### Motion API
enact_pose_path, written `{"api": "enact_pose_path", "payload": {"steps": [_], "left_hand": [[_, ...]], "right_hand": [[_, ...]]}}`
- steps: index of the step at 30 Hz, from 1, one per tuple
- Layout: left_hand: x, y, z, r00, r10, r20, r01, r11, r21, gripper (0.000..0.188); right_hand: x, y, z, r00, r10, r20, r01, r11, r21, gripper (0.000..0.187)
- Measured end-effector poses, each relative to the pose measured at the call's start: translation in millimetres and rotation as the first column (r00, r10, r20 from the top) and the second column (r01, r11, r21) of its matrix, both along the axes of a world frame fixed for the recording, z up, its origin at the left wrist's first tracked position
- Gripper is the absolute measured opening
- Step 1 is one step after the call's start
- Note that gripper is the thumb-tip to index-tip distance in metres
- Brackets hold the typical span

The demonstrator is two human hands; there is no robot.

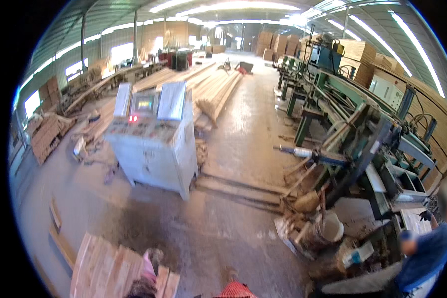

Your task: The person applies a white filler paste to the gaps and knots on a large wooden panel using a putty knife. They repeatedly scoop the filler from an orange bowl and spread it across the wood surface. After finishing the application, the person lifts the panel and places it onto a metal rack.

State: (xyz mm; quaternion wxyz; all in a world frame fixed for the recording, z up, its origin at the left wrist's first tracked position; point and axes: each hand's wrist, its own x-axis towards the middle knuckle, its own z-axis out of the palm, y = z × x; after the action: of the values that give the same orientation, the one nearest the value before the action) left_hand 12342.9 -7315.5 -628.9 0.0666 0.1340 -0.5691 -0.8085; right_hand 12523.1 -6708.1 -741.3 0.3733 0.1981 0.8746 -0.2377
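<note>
A stack of thin pale wooden sheets [102,268] lies at the lower left edge of the view. What looks like my left hand [148,270], in a pink and grey glove, rests on the right end of that stack; its fingers are blurred, so its grip is unclear. My right hand is out of sight. A red checked piece of cloth [236,290] shows at the bottom edge, apart from the sheets.
A white control cabinet [154,149] with a small screen stands ahead on the concrete floor. A long green machine line [352,124] runs down the right. A person in blue [427,253] works at its near end, beside a white bucket [330,228]. Timber piles [216,92] lie farther back.
</note>
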Motion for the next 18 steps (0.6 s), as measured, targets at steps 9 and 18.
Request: {"api": "enact_pose_path", "payload": {"steps": [9,18], "left_hand": [[-197.9,68.8,-115.2,0.883,-0.007,0.470,0.066,0.992,-0.110,0.038],[-509.3,-63.8,-130.0,0.876,0.124,0.467,-0.001,0.967,-0.254,0.035]], "right_hand": [[-451.1,133.0,-43.8,0.841,0.229,-0.490,-0.143,0.968,0.207,0.046],[-771.7,-95.9,109.9,0.871,-0.348,-0.348,0.209,0.902,-0.378,0.040]]}}
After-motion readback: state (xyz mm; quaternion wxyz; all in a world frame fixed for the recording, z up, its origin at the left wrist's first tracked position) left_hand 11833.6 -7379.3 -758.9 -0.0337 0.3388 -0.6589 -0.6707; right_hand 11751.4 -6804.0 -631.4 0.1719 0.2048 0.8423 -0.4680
